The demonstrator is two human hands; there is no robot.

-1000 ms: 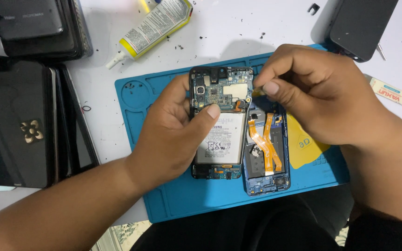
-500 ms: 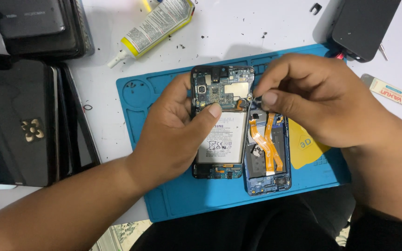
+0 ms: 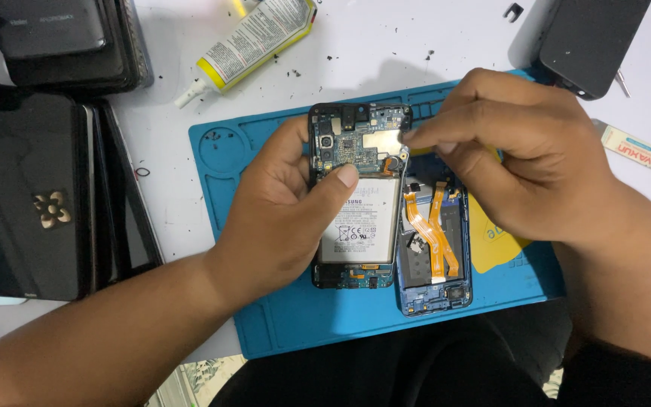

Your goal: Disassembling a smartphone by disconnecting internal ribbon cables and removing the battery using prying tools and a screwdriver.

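My left hand [image 3: 288, 218] grips an opened black phone [image 3: 356, 226] from its left side, with the thumb pressed on the top of the white battery [image 3: 362, 230]. The phone's green circuit board [image 3: 348, 143] and a silver shield [image 3: 380, 140] are exposed at its top. My right hand [image 3: 521, 166] reaches in from the right, fingertips pinched together at the shield's right edge. Whether they hold anything small is hidden. Right beside the phone lies a blue phone frame [image 3: 435, 279] with orange flex cables [image 3: 423, 218], partly under my right hand.
Both phones rest on a blue work mat [image 3: 265, 316] on a white table. A yellow pick [image 3: 491, 245] lies under my right hand. A glue tube [image 3: 254, 38] is at the back, dark phones and cases [image 3: 32, 196] at the left, a black phone [image 3: 589, 38] at the back right.
My right fingertips have shifted slightly left along the top of the board. My left hand keeps the same hold on the phone.
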